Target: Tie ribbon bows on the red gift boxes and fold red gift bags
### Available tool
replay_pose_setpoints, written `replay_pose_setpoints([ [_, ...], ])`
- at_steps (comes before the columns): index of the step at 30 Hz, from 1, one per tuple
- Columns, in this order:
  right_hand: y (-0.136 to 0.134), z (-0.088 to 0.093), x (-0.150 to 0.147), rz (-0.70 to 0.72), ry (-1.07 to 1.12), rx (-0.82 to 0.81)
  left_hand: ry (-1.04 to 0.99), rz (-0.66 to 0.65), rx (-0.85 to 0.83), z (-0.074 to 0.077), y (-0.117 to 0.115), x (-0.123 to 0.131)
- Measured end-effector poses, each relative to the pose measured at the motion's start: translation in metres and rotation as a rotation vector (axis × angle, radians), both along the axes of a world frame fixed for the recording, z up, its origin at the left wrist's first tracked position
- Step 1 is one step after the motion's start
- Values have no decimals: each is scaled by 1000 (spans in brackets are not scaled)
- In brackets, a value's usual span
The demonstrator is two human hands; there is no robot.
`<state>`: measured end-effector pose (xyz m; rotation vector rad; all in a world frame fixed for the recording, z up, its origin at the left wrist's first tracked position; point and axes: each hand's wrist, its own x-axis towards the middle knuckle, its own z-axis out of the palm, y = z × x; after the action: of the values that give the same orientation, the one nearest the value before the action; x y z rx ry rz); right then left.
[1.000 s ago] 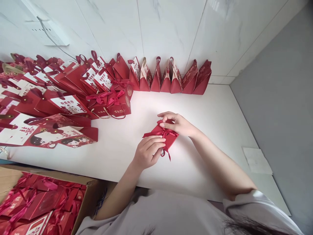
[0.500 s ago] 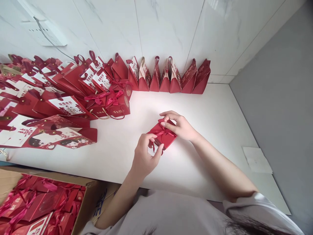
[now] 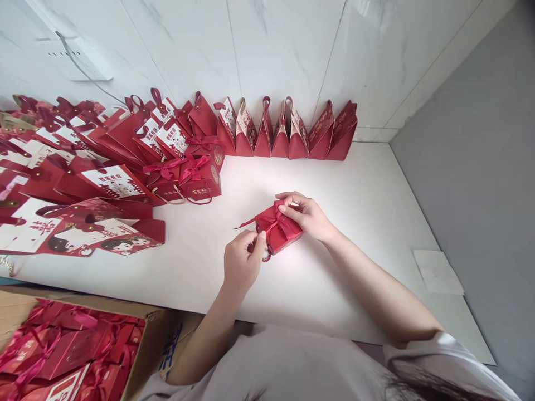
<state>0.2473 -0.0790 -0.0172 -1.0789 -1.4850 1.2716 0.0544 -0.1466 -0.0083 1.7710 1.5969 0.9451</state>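
Note:
A small red gift box [image 3: 284,246] lies on the white table, tied with a red ribbon bow [image 3: 281,223]. My left hand [image 3: 243,262] is at the box's near left corner, thumb and forefinger pinched on a ribbon tail; the exact grip is partly hidden. One loose tail [image 3: 246,224] sticks out past the left side. Below the pinch, a dark red cord loop [image 3: 267,256] shows at the box's edge. My right hand [image 3: 308,216] grips the far right side, its thumb pressing on top beside the bow.
Red and white gift bags [image 3: 112,181] crowd the table's left part, beside ribbon-tied boxes [image 3: 200,181]. A row of small bags [image 3: 297,146] stands along the tiled wall. An open carton [image 3: 146,340] of red boxes is at lower left. White paper [image 3: 438,272] lies at right.
My left thumb and forefinger have closed from apart, and that hand has shifted slightly left. The ribbon tail now points out leftward. More of the bow shows under my right hand.

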Motion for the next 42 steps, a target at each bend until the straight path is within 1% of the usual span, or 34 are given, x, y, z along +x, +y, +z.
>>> replay_pose_setpoints([
  [2,1,-2,-2,2,11,-10,-183,-54,-232,0,3,-2],
  [3,2,-3,-3,2,6,-13,-227,-77,-317,-1,4,-5],
  [4,2,-3,-3,-10,-5,-13,-227,-99,-383,-1,6,-9],
  [5,2,-3,-2,-36,-22,-10,-180,-125,-431,0,7,-14],
  [6,2,-3,-1,-75,-41,-5,-90,-153,-467,2,9,-20],
  [8,0,-2,5,-176,-80,11,159,-190,-496,10,11,-35],
  [10,-8,1,14,-259,-133,45,383,-161,-460,21,15,-51],
  [12,-21,5,21,-309,-217,100,499,-69,-367,31,20,-63],
  [14,-39,7,23,-333,-336,168,521,31,-214,38,26,-66],
  [16,-58,6,15,-317,-478,231,469,81,-30,39,34,-59],
  [18,-74,2,1,-291,-612,287,379,45,112,34,39,-46],
  [20,-83,-4,-15,-290,-691,307,298,-35,147,27,42,-30],
  [22,-85,-8,-27,-313,-735,280,254,-74,74,20,43,-17],
  [24,-82,-9,-30,-325,-741,237,197,-58,-66,14,43,-10],
  [26,-74,-9,-24,-273,-695,222,73,-12,-193,9,42,-9],
  [28,-65,-7,-13,-160,-616,244,-86,11,-273,7,42,-12],
  [29,-59,-6,-6,-94,-578,257,-155,-2,-307,6,42,-14],
  [31,-49,-5,8,3,-518,269,-248,-74,-383,4,41,-18],
  [33,-41,-5,20,52,-469,265,-296,-153,-446,0,38,-19],
  [35,-37,-6,26,67,-439,263,-319,-191,-469,-6,34,-18],
  [37,-38,-8,28,2,-444,260,-312,-213,-469,-13,30,-14],
  [40,-47,-10,23,-251,-456,245,-225,-249,-476,-20,23,-8],
  [42,-54,-9,18,-389,-404,192,-139,-335,-525,-16,20,-11],
])
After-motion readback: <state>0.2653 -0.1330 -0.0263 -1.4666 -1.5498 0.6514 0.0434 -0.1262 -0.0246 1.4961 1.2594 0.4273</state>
